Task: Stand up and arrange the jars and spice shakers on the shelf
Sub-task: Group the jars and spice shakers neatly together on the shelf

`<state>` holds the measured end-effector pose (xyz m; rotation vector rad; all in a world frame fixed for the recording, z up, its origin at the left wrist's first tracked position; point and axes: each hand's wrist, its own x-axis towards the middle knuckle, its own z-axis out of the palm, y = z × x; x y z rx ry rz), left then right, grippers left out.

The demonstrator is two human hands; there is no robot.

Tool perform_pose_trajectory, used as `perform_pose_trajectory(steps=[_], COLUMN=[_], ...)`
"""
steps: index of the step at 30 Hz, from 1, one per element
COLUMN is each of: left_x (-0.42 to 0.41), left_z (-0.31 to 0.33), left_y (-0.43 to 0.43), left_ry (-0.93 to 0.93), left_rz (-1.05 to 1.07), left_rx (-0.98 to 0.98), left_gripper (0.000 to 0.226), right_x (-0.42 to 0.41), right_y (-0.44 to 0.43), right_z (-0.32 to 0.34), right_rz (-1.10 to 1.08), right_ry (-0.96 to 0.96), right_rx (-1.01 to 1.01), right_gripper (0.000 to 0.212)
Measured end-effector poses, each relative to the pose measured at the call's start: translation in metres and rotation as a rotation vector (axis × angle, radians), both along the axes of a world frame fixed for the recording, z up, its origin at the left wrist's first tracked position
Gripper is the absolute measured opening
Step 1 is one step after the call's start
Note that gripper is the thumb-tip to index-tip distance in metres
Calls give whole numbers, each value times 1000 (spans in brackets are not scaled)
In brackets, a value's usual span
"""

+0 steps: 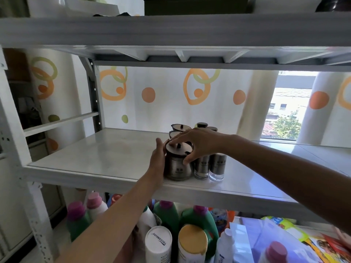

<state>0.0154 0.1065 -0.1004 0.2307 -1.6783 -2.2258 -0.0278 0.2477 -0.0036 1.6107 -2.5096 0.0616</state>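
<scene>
Right fingertips (172, 142) curl over the rim of the dark lid (178, 149), thumb pressed to the side below; the right hand (198, 144) grips the steel jar (176, 168) from above; the left hand (158, 158) cups its left wall; the jar stands upright near the front edge of the shelf (95, 150), just beside two upright spice shakers (201, 168) on its right; more lidded jars (180, 127) cluster behind.

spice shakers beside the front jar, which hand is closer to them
Right. The right hand reaches over the spice shakers, thumb on the front jar just left of them. The left hand holds the jar's far left side, jar in between.
</scene>
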Motion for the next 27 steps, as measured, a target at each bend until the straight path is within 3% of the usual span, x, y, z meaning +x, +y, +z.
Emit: perform_pose_trajectory(steps=[3,5,6,9,11,13,16,19,22,27], left_x=[1,4,5,0,-1,-5,-7,-12,-14,-14], left_z=[3,4,3,-1,3,3,4,1,-1,-2], left_y=[5,7,6,2,5,7,10,8,7,6], left_ry=[1,7,15,20,20,16,22,25,23,42], left_rz=[28,63,78,75,77,50,55,63,60,47], left_rx=[-25,-42,-38,1,15,2,0,1,-1,-18], left_gripper=[66,66,70,79,67,59,53,54,60,60], right_x=[-6,-3,0,-3,-18,-36,-52,-54,-45,-46], right_y=[2,9,16,44,61,68,63,51,45,44], right_z=[-5,-7,-10,-28,-51,-76,-94,-95,-94,-95], right_rz=[14,32,35,-30,-226,-426,-471,-445,-278,-177], right_ry=[26,-65,-185,-525,-703,-917,-1055,-1175,-1339,-1386], right_rx=[16,-165,-406,-1401,-1643,-1510,-1308,-1312,-1326,-1370], right_gripper=[70,66,58,42,48,66,76,80,82,75])
